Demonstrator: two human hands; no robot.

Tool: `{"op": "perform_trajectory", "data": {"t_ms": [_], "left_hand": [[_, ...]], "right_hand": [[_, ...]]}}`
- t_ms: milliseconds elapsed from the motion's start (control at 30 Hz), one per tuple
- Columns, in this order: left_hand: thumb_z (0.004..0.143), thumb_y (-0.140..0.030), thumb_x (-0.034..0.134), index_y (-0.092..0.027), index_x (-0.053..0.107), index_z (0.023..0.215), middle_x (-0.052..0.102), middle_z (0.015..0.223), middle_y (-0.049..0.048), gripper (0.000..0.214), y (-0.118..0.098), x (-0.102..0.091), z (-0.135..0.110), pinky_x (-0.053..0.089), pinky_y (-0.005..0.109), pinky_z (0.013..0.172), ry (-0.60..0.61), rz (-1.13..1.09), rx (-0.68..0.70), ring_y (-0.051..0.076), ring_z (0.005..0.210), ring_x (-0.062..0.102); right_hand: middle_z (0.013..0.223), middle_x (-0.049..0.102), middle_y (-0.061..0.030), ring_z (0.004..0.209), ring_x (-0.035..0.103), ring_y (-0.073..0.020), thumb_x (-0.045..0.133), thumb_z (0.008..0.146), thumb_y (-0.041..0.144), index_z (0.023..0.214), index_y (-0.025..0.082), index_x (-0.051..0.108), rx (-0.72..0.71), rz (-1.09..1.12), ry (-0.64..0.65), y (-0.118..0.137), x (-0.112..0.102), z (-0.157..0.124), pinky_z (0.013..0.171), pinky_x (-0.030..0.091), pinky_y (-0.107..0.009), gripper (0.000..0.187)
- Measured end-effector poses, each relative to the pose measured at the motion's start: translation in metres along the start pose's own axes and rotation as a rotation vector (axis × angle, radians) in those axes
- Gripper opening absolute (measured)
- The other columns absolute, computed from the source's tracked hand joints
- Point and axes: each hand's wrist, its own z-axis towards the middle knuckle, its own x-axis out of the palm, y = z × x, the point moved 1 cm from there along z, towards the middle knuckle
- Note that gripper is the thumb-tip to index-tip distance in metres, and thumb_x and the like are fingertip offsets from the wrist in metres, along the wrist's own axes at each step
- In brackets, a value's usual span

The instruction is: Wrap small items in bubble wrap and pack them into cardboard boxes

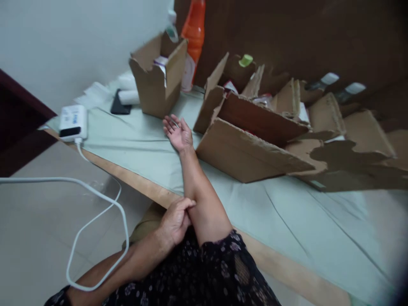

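Note:
My right hand (180, 134) lies palm up over the pale green cloth (143, 155), fingers apart and slightly curled. A thin mark shows between its fingers; I cannot make out what it is. Just behind the fingertips stands a tall cut cardboard box (156, 93). A wide cardboard box (242, 153) is to the right of my right forearm (194, 174). My left hand (177, 221) is closed on the inner side of my right arm near the elbow, with the thumb lying over the skin.
An orange bottle (194, 32) stands behind the tall box. More cut cardboard boxes (350, 165) with small packs and bottles line the right. At left are a white device (73, 121) with a looping white cable (126, 225), a dark phone (120, 108) and white papers (97, 93).

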Motion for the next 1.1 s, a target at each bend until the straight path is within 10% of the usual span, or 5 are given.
{"op": "perform_trajectory", "data": {"t_ms": [167,300,400,633,1100], "left_hand": [[0.06,-0.024,0.078,-0.018,0.063,0.071,0.065,0.067,-0.0003,0.02,-0.008,0.0,-0.006,0.045,0.026,0.059,0.121,0.114,0.009,0.014,0.063,0.06],[0.065,-0.025,0.082,-0.017,0.076,0.083,0.075,0.074,0.0067,0.021,-0.071,-0.017,-0.022,0.053,0.032,0.069,0.283,0.558,0.12,0.021,0.069,0.07],[0.073,-0.028,0.077,-0.019,0.079,0.095,0.08,0.097,0.0101,0.024,-0.162,-0.031,-0.026,0.056,0.036,0.086,-0.095,0.977,0.694,0.026,0.092,0.073],[0.091,-0.022,0.066,-0.013,0.066,0.127,0.064,0.137,0.0153,0.038,-0.349,-0.031,0.046,0.042,0.049,0.113,-0.765,1.206,0.991,0.032,0.129,0.057],[0.096,-0.039,0.066,-0.018,0.06,0.131,0.063,0.132,0.0107,0.041,-0.447,-0.048,0.154,0.058,0.047,0.093,-1.08,1.551,0.829,0.026,0.113,0.066]], "right_hand": [[0.092,0.079,-0.0012,0.091,0.073,-0.0141,0.057,0.099,0.036,0.091,0.023,0.068,-0.025,-0.039,-0.014,0.004,0.001,-0.002,0.08,0.059,-0.027,0.019],[0.092,0.079,-0.0018,0.089,0.073,-0.0146,0.065,0.093,0.033,0.089,0.023,0.07,-0.017,-0.075,0.031,0.004,0.0,-0.001,0.078,0.059,-0.026,0.012],[0.093,0.08,-0.0034,0.088,0.074,-0.016,0.069,0.09,0.031,0.089,0.022,0.071,-0.013,-0.112,0.043,0.001,-0.001,-0.001,0.075,0.058,-0.027,0.009],[0.097,0.08,-0.0035,0.089,0.074,-0.017,0.077,0.084,0.029,0.091,0.022,0.074,-0.049,-0.193,0.072,-0.003,-0.002,-0.002,0.074,0.057,-0.027,0.011],[0.108,0.079,-0.0066,0.096,0.074,-0.0195,0.081,0.081,0.033,0.095,0.022,0.077,-0.049,-0.265,0.111,-0.003,-0.006,-0.004,0.084,0.057,-0.032,0.018]]}}
